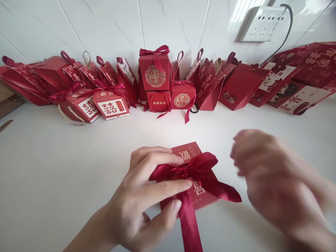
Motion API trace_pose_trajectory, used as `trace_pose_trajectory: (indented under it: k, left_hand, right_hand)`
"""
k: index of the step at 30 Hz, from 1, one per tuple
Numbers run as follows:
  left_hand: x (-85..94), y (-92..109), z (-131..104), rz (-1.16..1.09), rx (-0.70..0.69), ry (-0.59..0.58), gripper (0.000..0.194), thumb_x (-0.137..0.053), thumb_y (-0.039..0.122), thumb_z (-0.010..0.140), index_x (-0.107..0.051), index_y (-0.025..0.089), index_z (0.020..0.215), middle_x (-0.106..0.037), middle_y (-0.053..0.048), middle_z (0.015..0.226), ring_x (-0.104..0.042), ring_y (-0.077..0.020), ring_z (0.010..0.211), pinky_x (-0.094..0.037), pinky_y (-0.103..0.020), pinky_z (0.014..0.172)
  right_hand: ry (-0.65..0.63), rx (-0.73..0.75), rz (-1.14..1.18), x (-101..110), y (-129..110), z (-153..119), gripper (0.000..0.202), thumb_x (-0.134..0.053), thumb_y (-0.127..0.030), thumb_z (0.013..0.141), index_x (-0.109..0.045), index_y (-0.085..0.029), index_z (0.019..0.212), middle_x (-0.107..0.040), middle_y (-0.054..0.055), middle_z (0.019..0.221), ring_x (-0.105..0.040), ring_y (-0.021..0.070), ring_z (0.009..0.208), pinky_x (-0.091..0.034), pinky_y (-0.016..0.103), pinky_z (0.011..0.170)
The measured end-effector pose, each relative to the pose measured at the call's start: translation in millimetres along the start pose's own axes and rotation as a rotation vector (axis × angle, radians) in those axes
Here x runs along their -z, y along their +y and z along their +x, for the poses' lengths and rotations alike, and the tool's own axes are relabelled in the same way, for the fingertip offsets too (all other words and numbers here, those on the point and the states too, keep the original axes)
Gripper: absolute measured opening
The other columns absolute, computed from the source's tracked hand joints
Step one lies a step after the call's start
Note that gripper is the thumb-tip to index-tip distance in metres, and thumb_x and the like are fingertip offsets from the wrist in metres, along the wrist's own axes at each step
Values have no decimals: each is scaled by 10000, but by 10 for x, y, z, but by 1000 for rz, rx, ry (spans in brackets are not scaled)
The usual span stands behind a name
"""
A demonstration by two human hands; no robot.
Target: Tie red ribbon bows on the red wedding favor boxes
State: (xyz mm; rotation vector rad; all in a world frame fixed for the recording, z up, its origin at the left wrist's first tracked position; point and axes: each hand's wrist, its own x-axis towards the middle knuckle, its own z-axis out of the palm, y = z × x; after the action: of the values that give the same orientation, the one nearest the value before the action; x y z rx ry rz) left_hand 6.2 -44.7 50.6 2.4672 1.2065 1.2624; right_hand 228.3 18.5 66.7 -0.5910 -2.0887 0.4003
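In the middle of the white table lies a small red gift box (208, 201) with pale printed characters on its top. A dark red satin ribbon (203, 166) is tied in a bow across it, and one tail runs toward me over the front edge. My left hand (149, 192) grips the box from the left, fingers spread over its top and the ribbon, thumb near the front side. Off to the right, apart from the box, my right hand (273, 175) is in the air, smeared by motion. Its fingers look curled, but whether they hold anything is not visible.
Behind stands a row of red gift boxes (243, 84) with ribbon loops, against a white tiled wall (173, 24). Two boxes are stacked at the centre; two decorated boxes (111, 105) sit further left. A power strip (264, 24) with a black cable hangs upper right.
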Motion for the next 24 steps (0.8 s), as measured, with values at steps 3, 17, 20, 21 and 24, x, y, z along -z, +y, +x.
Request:
trace_pose_trajectory:
  k: [3, 17, 20, 21, 24]
  left_hand:
    - [12, 14, -15, -5, -11, -5, 317, -522, 114, 708, -696, 232, 946, -552, -72, 1202, -438, -285, 1189, -419, -496, 977]
    - [199, -90, 24, -286, 682, 188, 427, -436, 396, 887, -420, 200, 508, -468, 1, 545, -473, -143, 548, -401, -271, 509]
    - [234, -49, 108, -435, 1039, -178, 543, -392, 604, 829, -398, 201, 463, -478, 1, 402, -420, -118, 371, -331, -256, 405]
    - [234, -18, 134, -495, 1109, -230, 565, -383, 642, 810, -399, 201, 458, -495, -5, 381, -412, -112, 337, -325, -251, 396]
    - [214, 48, 186, -591, 1167, -244, 529, -439, 601, 807, -411, 197, 466, -539, -11, 386, -465, -114, 340, -343, -235, 411]
  right_hand:
    - [-48, -387, 112, -13, 150, 148, 482, -313, -474, 965, -414, -198, 583, -420, 0, 549, -365, 119, 487, -327, 279, 470]
    - [-424, -684, 474, -112, 134, 182, 432, -534, -458, 866, -409, -176, 563, -367, -47, 548, -309, 69, 498, -248, 210, 438]
    - [-441, -672, 545, -99, 159, 171, 386, -555, -419, 868, -433, -173, 596, -404, -43, 565, -332, 69, 511, -257, 206, 447]
    - [-454, -665, 575, -95, 168, 167, 367, -552, -410, 874, -446, -172, 615, -416, -41, 570, -336, 69, 512, -256, 206, 447]
    - [-524, -678, 720, -89, 208, 161, 323, -546, -396, 887, -469, -165, 674, -430, -41, 582, -330, 65, 503, -241, 203, 444]
